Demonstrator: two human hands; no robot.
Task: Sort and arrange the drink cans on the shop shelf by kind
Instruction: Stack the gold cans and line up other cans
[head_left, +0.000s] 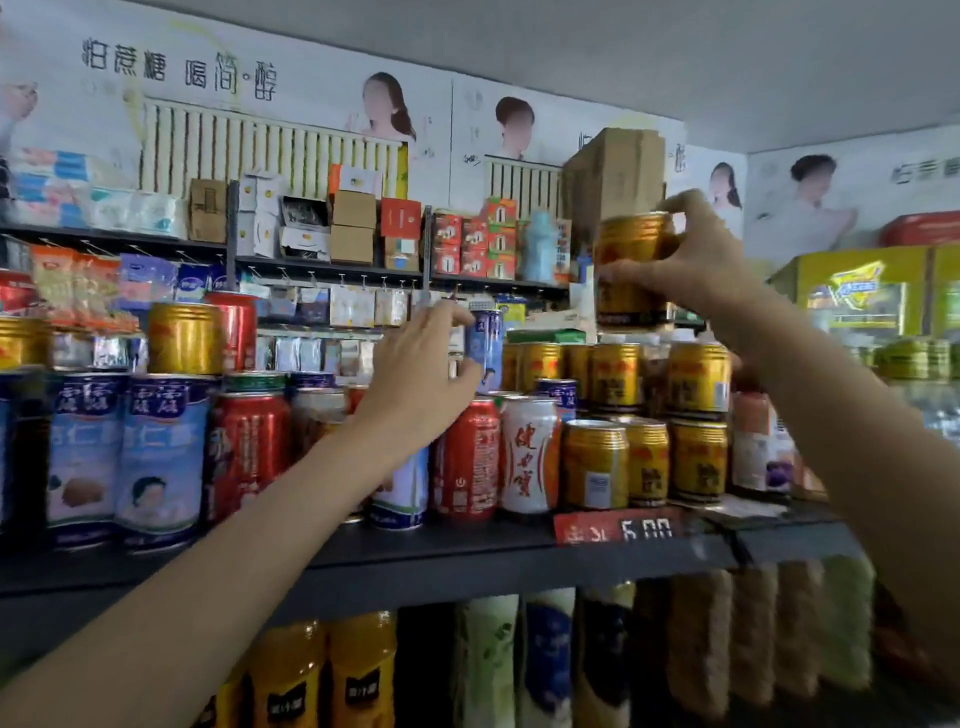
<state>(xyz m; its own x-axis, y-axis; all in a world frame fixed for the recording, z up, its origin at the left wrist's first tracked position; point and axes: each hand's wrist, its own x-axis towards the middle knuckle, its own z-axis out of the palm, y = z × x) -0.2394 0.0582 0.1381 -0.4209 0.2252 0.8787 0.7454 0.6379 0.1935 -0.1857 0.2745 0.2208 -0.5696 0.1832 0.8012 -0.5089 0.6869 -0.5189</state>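
From the head view: the right hand (691, 260) grips a gold can (631, 270), fingers curled round its top and side, holding it in the air above the stacked gold cans (654, 421) at the right end of the shelf (467, 561). Left of that stack, the left hand (426, 374) pinches a slim blue can (485, 348), raised above the red can (470, 460) and white can (530, 454). Further left of the stack stand tall blue cans (124, 457). A red price tag (618, 527) hangs just below the stack.
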